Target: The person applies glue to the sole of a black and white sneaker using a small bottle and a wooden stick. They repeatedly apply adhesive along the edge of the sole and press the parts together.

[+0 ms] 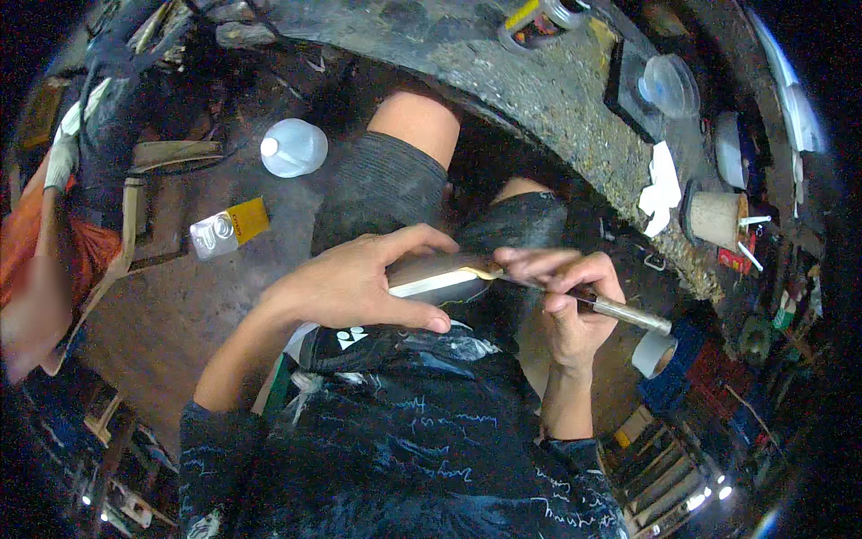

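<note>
Over my lap, my left hand [359, 283] grips a dark elongated piece with a white edge [431, 280], fingers over its far side and thumb along the near side. A small pale-yellow curl [485, 273] shows at its right end. My right hand [575, 296] is closed on a slim tool with a metal handle [628, 315]. The tool's front part points left to the right end of the piece, beside the curl; its tip is blurred, so I cannot tell exactly where it touches.
A concrete ledge [584, 126] beyond my knees holds a jar [539, 22], a clear lid [669, 85], white paper [662, 189] and a cup [709, 217]. On the floor are a plastic jug [292, 146] and a yellow-and-silver packet [229, 229]. Another person [40, 269] sits far left.
</note>
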Demonstrator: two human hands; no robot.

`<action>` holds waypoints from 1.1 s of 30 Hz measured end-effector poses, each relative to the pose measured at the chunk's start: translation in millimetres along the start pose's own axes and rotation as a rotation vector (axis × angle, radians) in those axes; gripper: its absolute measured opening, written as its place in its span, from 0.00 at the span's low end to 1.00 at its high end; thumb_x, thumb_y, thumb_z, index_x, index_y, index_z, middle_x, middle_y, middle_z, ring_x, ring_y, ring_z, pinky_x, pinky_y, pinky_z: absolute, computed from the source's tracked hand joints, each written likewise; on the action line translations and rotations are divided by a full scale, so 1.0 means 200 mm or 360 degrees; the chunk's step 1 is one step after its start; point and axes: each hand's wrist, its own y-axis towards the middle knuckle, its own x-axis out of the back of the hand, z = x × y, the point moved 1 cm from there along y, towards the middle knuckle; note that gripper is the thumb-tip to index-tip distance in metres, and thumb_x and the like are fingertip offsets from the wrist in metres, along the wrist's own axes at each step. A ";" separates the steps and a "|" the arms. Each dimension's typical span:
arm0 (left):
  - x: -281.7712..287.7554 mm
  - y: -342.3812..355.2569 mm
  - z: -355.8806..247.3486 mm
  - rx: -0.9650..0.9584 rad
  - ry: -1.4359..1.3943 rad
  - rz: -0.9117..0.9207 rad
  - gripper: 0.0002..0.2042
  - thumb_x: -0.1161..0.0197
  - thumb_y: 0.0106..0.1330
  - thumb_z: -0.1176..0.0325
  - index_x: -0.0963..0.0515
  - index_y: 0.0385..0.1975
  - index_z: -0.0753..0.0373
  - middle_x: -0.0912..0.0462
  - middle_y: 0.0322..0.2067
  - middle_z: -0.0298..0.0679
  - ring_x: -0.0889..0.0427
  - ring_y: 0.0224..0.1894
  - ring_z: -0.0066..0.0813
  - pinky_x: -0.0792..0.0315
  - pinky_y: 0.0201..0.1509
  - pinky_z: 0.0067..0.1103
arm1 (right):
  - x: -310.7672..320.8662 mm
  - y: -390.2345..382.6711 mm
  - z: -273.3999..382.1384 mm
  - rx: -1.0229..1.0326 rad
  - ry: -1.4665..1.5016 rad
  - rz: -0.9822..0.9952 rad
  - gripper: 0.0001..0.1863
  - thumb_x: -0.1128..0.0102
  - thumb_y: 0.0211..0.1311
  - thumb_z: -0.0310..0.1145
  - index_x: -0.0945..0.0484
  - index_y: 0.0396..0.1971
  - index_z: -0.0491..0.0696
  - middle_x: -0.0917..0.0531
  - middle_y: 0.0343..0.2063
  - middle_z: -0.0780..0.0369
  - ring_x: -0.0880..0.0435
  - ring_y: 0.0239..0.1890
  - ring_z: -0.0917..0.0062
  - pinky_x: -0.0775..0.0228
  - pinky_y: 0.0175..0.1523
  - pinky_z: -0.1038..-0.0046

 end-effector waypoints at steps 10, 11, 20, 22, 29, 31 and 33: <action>-0.03 0.02 -0.07 0.0122 -0.0018 0.0001 0.44 0.15 0.59 0.44 0.25 0.71 0.60 0.09 0.50 0.51 0.08 0.51 0.41 0.17 0.54 0.33 | 0.00 -0.13 -0.15 0.0269 -0.0017 -0.0037 0.14 0.31 0.78 0.34 0.27 0.49 0.44 0.09 0.41 0.41 0.08 0.51 0.41 0.22 0.65 0.29; -0.03 0.02 -0.07 0.0104 -0.0016 -0.0016 0.44 0.14 0.59 0.44 0.25 0.71 0.60 0.08 0.50 0.51 0.08 0.51 0.41 0.17 0.54 0.33 | 0.00 -0.12 -0.15 0.0330 -0.0075 0.0030 0.14 0.31 0.78 0.34 0.27 0.50 0.44 0.09 0.42 0.42 0.08 0.51 0.41 0.22 0.65 0.29; -0.05 0.01 -0.11 0.0101 0.0021 -0.0018 0.41 0.14 0.59 0.47 0.25 0.70 0.56 0.09 0.51 0.52 0.08 0.52 0.48 0.17 0.57 0.36 | 0.04 -0.09 -0.13 0.0635 -0.0444 0.0275 0.16 0.26 0.67 0.17 0.18 0.51 0.44 0.07 0.43 0.47 0.07 0.52 0.44 0.13 0.60 0.36; -0.06 0.01 -0.11 0.0100 0.0044 -0.0010 0.42 0.15 0.58 0.47 0.25 0.70 0.56 0.09 0.51 0.53 0.08 0.53 0.51 0.17 0.57 0.37 | 0.05 -0.06 -0.13 0.0615 -0.0365 0.0314 0.14 0.27 0.68 0.18 0.18 0.50 0.45 0.06 0.42 0.47 0.06 0.50 0.45 0.12 0.58 0.38; -0.08 0.00 -0.14 0.0165 0.0159 0.0058 0.43 0.15 0.58 0.45 0.25 0.71 0.58 0.11 0.55 0.56 0.11 0.58 0.58 0.20 0.63 0.42 | 0.12 0.04 -0.12 0.0486 -0.0130 0.0549 0.09 0.27 0.70 0.21 0.19 0.43 0.46 0.06 0.39 0.47 0.05 0.46 0.47 0.08 0.52 0.45; -0.08 0.00 -0.15 0.0150 0.0223 0.0047 0.43 0.16 0.58 0.44 0.25 0.71 0.58 0.12 0.56 0.56 0.12 0.60 0.59 0.20 0.65 0.43 | 0.13 0.06 -0.13 0.0498 -0.0091 0.0576 0.08 0.28 0.70 0.21 0.19 0.43 0.46 0.06 0.39 0.47 0.05 0.46 0.47 0.08 0.51 0.45; -0.08 -0.01 -0.15 0.0096 0.0281 0.0000 0.44 0.16 0.58 0.44 0.25 0.71 0.58 0.12 0.56 0.56 0.13 0.61 0.60 0.20 0.65 0.43 | 0.13 0.06 -0.14 0.0481 -0.0055 0.0616 0.08 0.28 0.70 0.20 0.19 0.43 0.46 0.06 0.39 0.47 0.05 0.45 0.46 0.08 0.50 0.45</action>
